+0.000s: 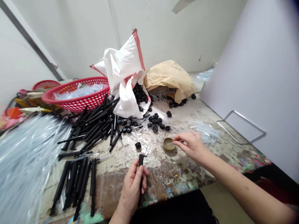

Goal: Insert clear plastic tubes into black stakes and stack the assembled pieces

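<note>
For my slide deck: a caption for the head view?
Left hand grips a black tube; right hand reaches a small dish.

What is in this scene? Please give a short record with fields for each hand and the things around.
left hand: holds a black plastic rod upright
right hand: fingertips at a small round dish, pinching something thin
table: worn, paint-stained
left of hands: row of black rods, pile of black rods, clear sleeves
behind: red basket, white bag, brown bag, black caps
</note>
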### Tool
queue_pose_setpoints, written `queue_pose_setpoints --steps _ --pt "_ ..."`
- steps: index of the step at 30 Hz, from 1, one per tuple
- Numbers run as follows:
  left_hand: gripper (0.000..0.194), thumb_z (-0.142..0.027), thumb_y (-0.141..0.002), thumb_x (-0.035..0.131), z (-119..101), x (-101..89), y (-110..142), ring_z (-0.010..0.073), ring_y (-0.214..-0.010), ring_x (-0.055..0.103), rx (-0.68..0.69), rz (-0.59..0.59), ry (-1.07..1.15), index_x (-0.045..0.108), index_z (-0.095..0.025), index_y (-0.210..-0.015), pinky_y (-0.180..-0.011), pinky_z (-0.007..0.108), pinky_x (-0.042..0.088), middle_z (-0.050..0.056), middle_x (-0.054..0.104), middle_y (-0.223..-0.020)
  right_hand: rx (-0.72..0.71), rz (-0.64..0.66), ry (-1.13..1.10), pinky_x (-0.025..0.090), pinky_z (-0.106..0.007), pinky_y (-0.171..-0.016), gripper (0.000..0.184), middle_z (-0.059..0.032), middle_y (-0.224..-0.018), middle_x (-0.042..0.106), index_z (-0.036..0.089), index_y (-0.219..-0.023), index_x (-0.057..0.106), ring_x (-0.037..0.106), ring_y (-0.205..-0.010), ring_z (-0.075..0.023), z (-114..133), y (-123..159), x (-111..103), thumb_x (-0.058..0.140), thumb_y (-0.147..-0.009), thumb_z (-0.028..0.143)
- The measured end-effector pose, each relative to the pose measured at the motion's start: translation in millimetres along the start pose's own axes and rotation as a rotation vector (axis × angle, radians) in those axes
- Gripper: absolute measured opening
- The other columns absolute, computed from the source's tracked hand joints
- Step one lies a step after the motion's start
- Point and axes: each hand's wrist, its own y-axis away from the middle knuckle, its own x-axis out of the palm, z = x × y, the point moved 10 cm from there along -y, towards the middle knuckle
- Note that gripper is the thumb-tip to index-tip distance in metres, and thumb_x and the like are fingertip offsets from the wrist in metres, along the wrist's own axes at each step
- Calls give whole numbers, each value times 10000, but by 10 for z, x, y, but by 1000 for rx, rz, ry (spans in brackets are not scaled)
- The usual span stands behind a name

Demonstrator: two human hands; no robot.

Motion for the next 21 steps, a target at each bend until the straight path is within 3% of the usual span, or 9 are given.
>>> queue_pose_setpoints --steps 3,6,10,21 --pt "367 -413 -834 514 -25 14 32 38 -434 399 2 6 27 479 -173 -1110 -354 139 299 -18 565 -726 185 181 -399 397 -292 -639 175 -14 -758 608 203 -826 574 539 -682 -157 118 137 258 479 -857 347" --pt "343 -403 -837 516 -75 23 95 32 -433 400 -1 -14 68 494 -177 -1095 -355 136 291 -15 567 -736 185 247 -579 394 -254 -585 182 6 -714 558 198 -828 548 493 -628 -128 418 228 454 471 -854 360" --pt "373 -407 -832 526 -122 10 188 31 -435 407 -18 -45 101 496 -181 -1128 -355 135 296 -13 563 -737 144 203 -600 383 -239 -579 156 16 -702 538 199 -816 538 468 -619 -116 636 235 547 473 -850 336" --pt "467 -419 -829 528 -123 16 320 43 -462 429 -43 -25 29 493 -189 -1235 -369 148 332 2 557 -746 92 170 -564 391 -234 -587 147 16 -701 551 195 -804 537 495 -629 -117 744 250 505 470 -852 318"
